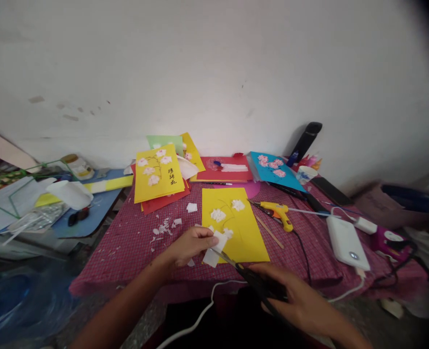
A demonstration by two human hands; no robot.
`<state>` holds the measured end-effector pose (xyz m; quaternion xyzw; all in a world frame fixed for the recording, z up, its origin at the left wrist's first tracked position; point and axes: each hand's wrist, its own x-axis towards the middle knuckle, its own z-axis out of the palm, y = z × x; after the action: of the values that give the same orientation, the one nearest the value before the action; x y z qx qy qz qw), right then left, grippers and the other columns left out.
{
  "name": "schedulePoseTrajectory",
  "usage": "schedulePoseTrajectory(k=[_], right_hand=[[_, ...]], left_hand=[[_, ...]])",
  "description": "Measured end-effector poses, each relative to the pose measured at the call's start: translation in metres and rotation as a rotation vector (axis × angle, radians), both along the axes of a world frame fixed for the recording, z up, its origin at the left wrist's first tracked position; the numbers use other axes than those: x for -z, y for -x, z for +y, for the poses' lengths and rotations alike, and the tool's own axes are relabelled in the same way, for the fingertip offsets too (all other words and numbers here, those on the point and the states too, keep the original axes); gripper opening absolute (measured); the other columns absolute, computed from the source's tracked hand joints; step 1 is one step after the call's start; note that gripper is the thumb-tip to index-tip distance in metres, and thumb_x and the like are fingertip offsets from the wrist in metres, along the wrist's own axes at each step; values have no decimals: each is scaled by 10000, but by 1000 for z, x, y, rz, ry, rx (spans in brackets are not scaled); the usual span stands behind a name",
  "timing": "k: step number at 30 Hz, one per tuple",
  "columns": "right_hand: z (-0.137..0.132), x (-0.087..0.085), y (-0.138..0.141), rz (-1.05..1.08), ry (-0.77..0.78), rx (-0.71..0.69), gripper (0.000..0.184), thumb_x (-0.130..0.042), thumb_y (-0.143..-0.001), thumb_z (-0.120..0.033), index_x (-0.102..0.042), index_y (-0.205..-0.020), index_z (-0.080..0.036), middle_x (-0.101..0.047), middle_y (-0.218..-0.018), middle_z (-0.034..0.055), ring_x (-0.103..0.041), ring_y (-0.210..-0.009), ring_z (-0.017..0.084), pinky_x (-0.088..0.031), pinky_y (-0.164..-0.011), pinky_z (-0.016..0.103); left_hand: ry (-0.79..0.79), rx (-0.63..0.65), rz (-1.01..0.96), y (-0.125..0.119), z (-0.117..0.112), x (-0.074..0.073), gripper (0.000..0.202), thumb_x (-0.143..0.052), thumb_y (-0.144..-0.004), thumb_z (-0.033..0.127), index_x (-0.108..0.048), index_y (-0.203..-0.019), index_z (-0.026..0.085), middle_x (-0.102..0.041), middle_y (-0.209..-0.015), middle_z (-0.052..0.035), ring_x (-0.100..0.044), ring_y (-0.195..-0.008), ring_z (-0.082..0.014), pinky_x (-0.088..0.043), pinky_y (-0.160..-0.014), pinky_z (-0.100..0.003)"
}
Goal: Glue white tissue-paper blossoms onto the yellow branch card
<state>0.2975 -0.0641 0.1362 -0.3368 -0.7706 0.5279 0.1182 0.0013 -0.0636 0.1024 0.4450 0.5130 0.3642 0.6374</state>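
Between the thumb and fingers of my left hand is a small piece of white paper. My right hand is closed round the dark handles of a pair of scissors, whose blades point left and meet the paper's edge. Just beyond my hands lies a yellow sheet with drawn stems and white paper flowers on it. My left hand covers its lower left part. White paper scraps are scattered on the tablecloth to the left.
A yellow glue gun and a thin wooden stick lie right of the sheet. Farther right is a white power bank with cables. Finished yellow cards, a red card and a blue card are near the wall.
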Motion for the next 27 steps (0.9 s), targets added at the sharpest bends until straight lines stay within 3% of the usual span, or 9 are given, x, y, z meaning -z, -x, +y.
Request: schedulePoseTrajectory(k=[8,22,27], right_hand=[[3,-6,3,25,-5,-54,502,-615,-838,-195,-598,-1334,-271,-648,-1300,74,-623,-1130,265,-487,-987,410],[3,-3,6,73,0,-61,480,-601,-844,-178,-609,-1314,-278,-652,-1301,66,-618,-1151,259,-478,-1003,424],[4,-3,5,47,-40,-57,487,-588,-841,-194,-607,-1323,-261,-642,-1318,79,-602,-1178,271,-456,-1026,457]], left_hand=[[64,67,18,-4,0,2,413,-726,-723,552,-643,-745,147,-524,-545,48,-398,-403,-54,-257,-414,-204],[40,78,-9,-6,-1,14,372,-725,-755,502,-636,-732,142,-440,-529,63,-341,-449,-56,-229,-443,-207],[82,86,-34,-8,-1,15,374,-724,-750,513,-673,-794,145,-554,-626,27,-421,-473,-68,-293,-462,-211]])
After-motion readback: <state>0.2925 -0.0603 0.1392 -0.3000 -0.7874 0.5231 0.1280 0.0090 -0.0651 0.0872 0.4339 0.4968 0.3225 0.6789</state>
